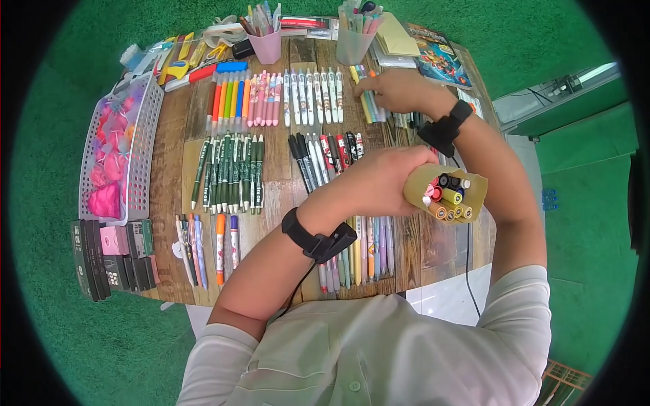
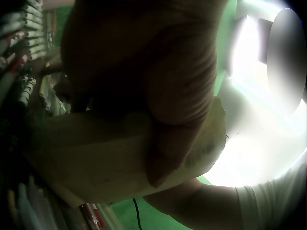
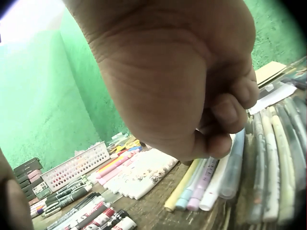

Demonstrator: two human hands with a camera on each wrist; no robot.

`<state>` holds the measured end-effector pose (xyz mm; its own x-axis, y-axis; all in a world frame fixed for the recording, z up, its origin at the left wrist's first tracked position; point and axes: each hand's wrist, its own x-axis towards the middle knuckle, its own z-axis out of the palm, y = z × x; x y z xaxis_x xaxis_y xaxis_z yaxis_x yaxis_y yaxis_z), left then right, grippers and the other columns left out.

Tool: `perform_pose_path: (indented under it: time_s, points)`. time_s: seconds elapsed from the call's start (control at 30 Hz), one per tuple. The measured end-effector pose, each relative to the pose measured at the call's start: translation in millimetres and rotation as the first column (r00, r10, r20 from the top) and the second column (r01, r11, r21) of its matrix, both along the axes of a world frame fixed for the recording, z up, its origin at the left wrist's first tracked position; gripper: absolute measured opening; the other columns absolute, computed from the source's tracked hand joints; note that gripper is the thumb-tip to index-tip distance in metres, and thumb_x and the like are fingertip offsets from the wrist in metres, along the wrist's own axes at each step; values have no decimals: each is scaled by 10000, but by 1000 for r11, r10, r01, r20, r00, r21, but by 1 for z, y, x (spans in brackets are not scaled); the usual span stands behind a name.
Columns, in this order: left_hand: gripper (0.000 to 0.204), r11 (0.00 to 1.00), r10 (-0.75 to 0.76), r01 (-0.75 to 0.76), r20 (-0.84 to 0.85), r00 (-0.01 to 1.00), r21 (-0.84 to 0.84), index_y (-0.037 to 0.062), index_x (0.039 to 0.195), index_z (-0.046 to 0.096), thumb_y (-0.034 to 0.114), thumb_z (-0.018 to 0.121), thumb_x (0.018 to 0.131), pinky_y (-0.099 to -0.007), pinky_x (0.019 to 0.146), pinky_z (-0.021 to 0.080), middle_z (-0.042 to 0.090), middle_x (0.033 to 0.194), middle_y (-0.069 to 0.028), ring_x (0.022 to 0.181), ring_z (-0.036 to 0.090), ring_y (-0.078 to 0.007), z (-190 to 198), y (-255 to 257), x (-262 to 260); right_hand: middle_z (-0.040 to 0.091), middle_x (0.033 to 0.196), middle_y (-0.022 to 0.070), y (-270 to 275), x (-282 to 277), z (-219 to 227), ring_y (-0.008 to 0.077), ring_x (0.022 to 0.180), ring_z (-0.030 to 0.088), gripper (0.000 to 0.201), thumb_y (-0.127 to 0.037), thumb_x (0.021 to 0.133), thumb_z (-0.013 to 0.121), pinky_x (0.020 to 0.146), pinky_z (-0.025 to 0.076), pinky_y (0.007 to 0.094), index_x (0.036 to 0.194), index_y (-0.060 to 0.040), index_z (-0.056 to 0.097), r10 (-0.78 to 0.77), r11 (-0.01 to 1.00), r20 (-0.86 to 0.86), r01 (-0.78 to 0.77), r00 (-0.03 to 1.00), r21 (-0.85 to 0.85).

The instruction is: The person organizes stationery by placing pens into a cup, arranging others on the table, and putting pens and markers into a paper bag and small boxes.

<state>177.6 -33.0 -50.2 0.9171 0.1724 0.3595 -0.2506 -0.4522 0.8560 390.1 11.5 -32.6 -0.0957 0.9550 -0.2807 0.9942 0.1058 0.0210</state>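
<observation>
Shirt [image 1: 365, 362], pale, bottom edge of head view.

Item: 1 brown paper holder [image 1: 479, 196], held above R side of wooden table [image 1: 177, 128], mouth facing up at us. Contents: asst. capped pens [image 1: 458, 198], black, red & yellow ends showing.

L hand [image 1: 372, 181]: we have it clamped on the holder, a finger or thumb laid across its wall (L wrist view).

R hand [image 1: 396, 89]: apart from L, reaching fwd, fingers bent down at pastel pens [image 3: 204, 184], which lie side by side toward back of table, R of white pens [image 1: 310, 101]. We can't tell if they're pinched or only touched.

Also listed: pink pens [image 1: 265, 101], L of white; green pens [image 1: 235, 176], mid-table; basket [image 1: 145, 135], far L; pink cup [image 1: 265, 49] & clear cup [image 1: 353, 49], at back.

Handling notes (our judgement): step in hand looks like a pen pick-up. Best we take a few at a time, pinch nr middle, lift straight so nbrs. don't roll. Holder: grip firm but light, as paper prob. creases; mouth wide & level, so pens inside don't spill.
</observation>
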Motion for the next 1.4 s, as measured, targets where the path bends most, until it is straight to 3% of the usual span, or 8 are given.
perform_pose_path:
  time_s: [0.1, 0.3, 0.33, 0.47, 0.7, 0.73, 0.87, 1.4]
  points:
    - [609, 1000, -1, 1, -4, 1000, 8, 95, 1211, 601, 145, 906, 687, -418, 881, 551, 707, 1099, -111, 1043, 691, -342, 1, 0, 0, 707, 877, 159, -6, 24, -10, 331, 824, 702, 448, -129, 892, 580, 747, 539, 461, 1316, -251, 654, -21, 984, -213, 58, 977, 168]
    - [617, 1000, -10, 10, -42, 999, -16, 94, 1212, 607, 145, 909, 677, -412, 894, 548, 710, 1110, -111, 1052, 695, -330, 5, -1, -2, 683, 792, 119, -34, 61, 14, 226, 732, 656, 278, -141, 923, 612, 704, 515, 370, 1171, -73, 719, -75, 929, -344, 191, 936, 317]
    - [623, 1000, -11, 9, -58, 998, -29, 94, 1219, 607, 139, 908, 676, -404, 900, 547, 712, 1114, -111, 1056, 697, -323, 8, -1, -3, 672, 772, 94, -45, 52, 33, 182, 703, 642, 244, -152, 941, 630, 677, 507, 345, 1135, -37, 723, -232, 921, -394, 332, 889, 206]
    - [647, 998, -29, 25, -68, 997, -62, 92, 1252, 604, 120, 902, 679, -383, 917, 543, 717, 1126, -110, 1065, 701, -304, 10, -2, -4, 679, 787, 44, -96, 60, 57, 100, 691, 615, 219, -180, 968, 657, 649, 492, 288, 1107, -25, 726, -336, 839, -529, 503, 779, 208]
    - [709, 999, -26, 18, -173, 985, -51, 83, 1291, 591, 102, 926, 667, -351, 969, 527, 714, 1174, -96, 1100, 694, -238, 14, -5, -3, 689, 829, 24, -179, 75, 45, 94, 721, 638, 248, -175, 999, 642, 662, 494, 278, 1121, 28, 718, -517, 609, -677, 781, 525, 141]
    - [726, 998, -32, 21, -182, 983, -62, 82, 1297, 589, 86, 930, 656, -341, 982, 523, 712, 1183, -88, 1100, 690, -221, 14, -6, -2, 706, 758, 57, -184, 72, 40, 121, 702, 656, 258, -207, 935, 676, 657, 506, 302, 1017, 28, 744, -481, 586, -694, 785, 536, 201]
    - [719, 1000, -15, 9, -199, 980, -29, 86, 1296, 590, 91, 929, 662, -340, 981, 525, 714, 1180, -83, 1104, 694, -225, 15, -9, -3, 729, 719, 69, -186, 74, 21, 170, 680, 689, 232, -232, 899, 668, 664, 529, 339, 939, -24, 761, -575, 643, -523, 743, 628, 185]
    - [752, 999, -33, 31, -180, 983, -12, 105, 1318, 604, 114, 950, 649, -350, 998, 525, 704, 1219, -75, 1139, 685, -242, 16, -11, -2, 776, 1034, 136, -126, 92, -21, 317, 1014, 737, 353, -335, 852, 646, 881, 573, 439, 1077, -100, 783, -819, 532, -108, 817, 563, 225]
